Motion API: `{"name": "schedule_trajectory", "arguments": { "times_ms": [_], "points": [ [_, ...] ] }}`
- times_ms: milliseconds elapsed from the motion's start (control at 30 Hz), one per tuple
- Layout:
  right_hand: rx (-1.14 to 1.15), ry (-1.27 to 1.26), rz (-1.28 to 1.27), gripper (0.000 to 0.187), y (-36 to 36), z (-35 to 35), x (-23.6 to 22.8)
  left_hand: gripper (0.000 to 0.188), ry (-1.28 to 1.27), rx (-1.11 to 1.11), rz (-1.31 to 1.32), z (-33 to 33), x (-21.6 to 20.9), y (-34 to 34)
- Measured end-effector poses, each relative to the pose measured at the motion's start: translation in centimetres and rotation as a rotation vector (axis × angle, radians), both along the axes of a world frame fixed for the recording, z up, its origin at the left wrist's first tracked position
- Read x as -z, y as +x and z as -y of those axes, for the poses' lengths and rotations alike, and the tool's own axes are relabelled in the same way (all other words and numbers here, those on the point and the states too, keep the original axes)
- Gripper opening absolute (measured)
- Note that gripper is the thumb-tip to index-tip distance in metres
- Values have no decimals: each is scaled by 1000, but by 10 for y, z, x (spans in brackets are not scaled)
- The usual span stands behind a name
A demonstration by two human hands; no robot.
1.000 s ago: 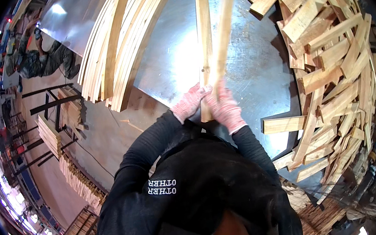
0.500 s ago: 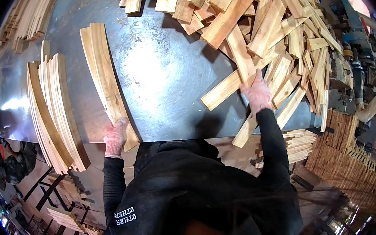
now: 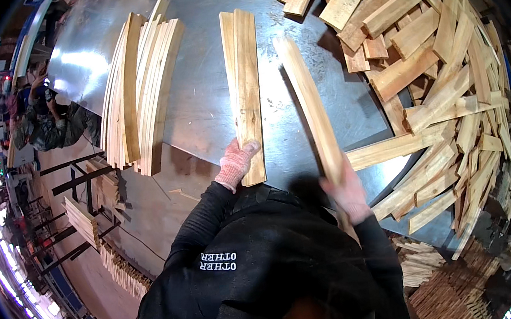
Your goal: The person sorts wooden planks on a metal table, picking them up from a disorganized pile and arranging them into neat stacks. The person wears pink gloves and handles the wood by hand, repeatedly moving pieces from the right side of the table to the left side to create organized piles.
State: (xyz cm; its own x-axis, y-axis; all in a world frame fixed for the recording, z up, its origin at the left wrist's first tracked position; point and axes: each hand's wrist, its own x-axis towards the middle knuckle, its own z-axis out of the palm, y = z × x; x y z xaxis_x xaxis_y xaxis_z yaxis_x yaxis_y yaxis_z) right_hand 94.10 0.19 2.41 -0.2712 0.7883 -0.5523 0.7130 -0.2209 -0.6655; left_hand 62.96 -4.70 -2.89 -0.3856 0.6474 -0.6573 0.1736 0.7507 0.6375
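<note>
My left hand (image 3: 237, 165), in a pale red knitted glove, is closed on the near end of a small bundle of wooden slats (image 3: 247, 79), its thumb on top. The bundle lies lengthwise on the metal table. My right hand (image 3: 347, 194), gloved alike, grips the near end of a single wooden slat (image 3: 306, 95). This slat is apart from the bundle, to its right, its far end leaning left. Some fingers of my right hand are hidden behind the slat.
A large loose pile of slats (image 3: 405, 72) covers the right of the metal table (image 3: 207, 58). Left of the bundle stand neat rows of slats (image 3: 158, 95) at the table's edge. Another person (image 3: 47, 128) is at the far left. More stacked slats (image 3: 81, 221) rest on a rack below.
My right hand has taken a slat from the pile and brought it left, closer to the bundle. The view has turned leftward. My left hand still grips the bundle.
</note>
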Motion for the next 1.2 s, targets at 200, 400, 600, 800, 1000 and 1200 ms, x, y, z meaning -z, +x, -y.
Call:
{"name": "schedule_trajectory", "arguments": {
  "times_ms": [200, 400, 600, 800, 1000, 1200],
  "points": [
    [-520, 346, 181, 43, -152, -49, 52, 51, 115, -112, 251, -7, 19, 16],
    [819, 771, 267, 112, -12, -227, -54, 52, 154, -231, 332, -1, 36, 3],
    [854, 404, -786, 102, 11, -243, 18, 51, 218, -159, 211, 2, 47, -10],
    [483, 467, -754, 62, -61, -45, -2, 59, -3, 163, -60, -9, -15, -31],
    [345, 355, -632, 54, -171, -35, 77, 66, 53, 68, -70, -15, -34, -39],
    [-224, 144, 18, 53, -211, -47, 99, 93, 45, 127, -210, -8, -34, -25]
  ]
}}
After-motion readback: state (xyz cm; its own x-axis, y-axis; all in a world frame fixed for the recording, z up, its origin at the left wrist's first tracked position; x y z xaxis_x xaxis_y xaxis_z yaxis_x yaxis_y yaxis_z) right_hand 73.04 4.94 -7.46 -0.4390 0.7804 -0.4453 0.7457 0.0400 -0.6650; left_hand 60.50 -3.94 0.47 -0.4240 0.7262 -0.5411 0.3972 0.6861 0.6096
